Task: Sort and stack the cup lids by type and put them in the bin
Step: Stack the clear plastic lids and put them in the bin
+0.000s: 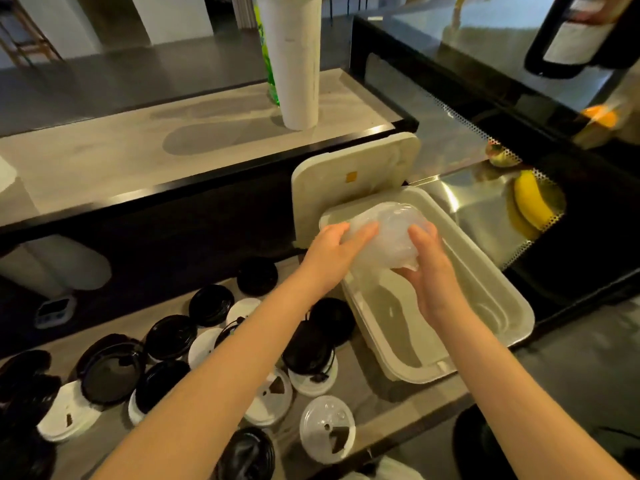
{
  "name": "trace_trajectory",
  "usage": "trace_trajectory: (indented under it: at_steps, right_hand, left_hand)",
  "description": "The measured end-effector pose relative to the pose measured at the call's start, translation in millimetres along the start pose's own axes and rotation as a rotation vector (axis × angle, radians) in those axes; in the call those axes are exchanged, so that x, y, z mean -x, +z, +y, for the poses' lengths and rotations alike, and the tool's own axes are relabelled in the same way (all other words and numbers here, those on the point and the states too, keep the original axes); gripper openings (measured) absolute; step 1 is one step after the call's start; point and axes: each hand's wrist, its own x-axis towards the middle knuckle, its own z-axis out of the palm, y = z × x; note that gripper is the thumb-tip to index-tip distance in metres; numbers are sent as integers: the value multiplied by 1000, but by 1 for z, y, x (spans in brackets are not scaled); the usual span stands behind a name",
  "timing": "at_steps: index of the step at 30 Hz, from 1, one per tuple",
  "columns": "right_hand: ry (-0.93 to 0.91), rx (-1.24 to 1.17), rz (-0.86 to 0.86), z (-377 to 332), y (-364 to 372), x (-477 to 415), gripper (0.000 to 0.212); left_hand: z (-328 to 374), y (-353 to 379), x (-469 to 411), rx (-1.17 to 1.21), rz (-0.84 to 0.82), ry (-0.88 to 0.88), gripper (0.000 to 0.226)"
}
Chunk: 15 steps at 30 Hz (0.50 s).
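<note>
Stack point(384, 237) of clear lids is hanging over the bin point(500, 284).
Left hand point(329, 254) and right hand point(433, 275) are gripping it; guessing it's needing a level set-down next.

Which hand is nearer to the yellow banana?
Right. The right hand holds the side of the clear lid stack facing the banana; the left hand holds its far side, further away.
</note>
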Motion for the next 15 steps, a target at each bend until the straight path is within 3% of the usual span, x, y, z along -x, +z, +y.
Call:
trace_trajectory:
  at_steps: [3, 9, 13, 15]
  right_hand:
    - [66, 60, 28, -4, -12, -19, 38]
    - [334, 154, 36, -11, -17, -71, 34]
    - [513, 158, 80, -6, -14, -99, 32]
    - [536, 154, 70, 1, -16, -107, 25]
  left_hand:
    - [15, 5, -24, -2, -116, -86, 77]
    - [22, 15, -67, 92, -207, -303, 71]
    - [22, 15, -89, 242, -230, -461, 44]
    - [19, 19, -94, 306, -216, -516, 50]
